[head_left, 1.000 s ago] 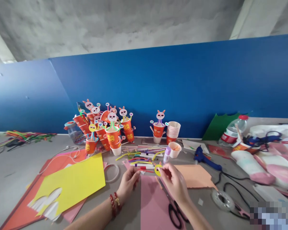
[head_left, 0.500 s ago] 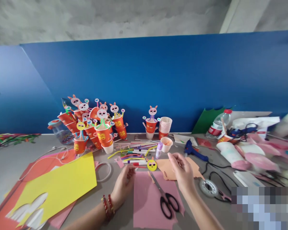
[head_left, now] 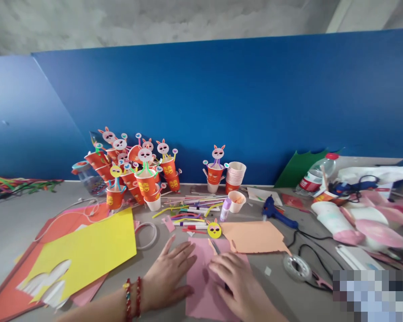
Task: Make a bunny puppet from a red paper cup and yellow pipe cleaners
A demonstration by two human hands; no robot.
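My left hand lies with its fingers spread at the left edge of a pink paper sheet, nothing held in it. On the same sheet, my right hand is curled over the scissors. Their blades point away from me, and the palm hides most of the black handles. Just beyond the sheet lies a yellow rabbit face with pink ears. A torn-edged orange paper sheet sits to its right, near a purple glue stick.
Red paper cups topped with rabbit faces crowd the back left. Yellow paper lies at the left. A blue glue gun, a tape roll, a bottle and pink-and-white pieces occupy the right. Markers lie centrally.
My right hand has come down from above the orange paper onto the scissors. My left hand has opened out and lowered beside the pink sheet. The view has shifted slightly.
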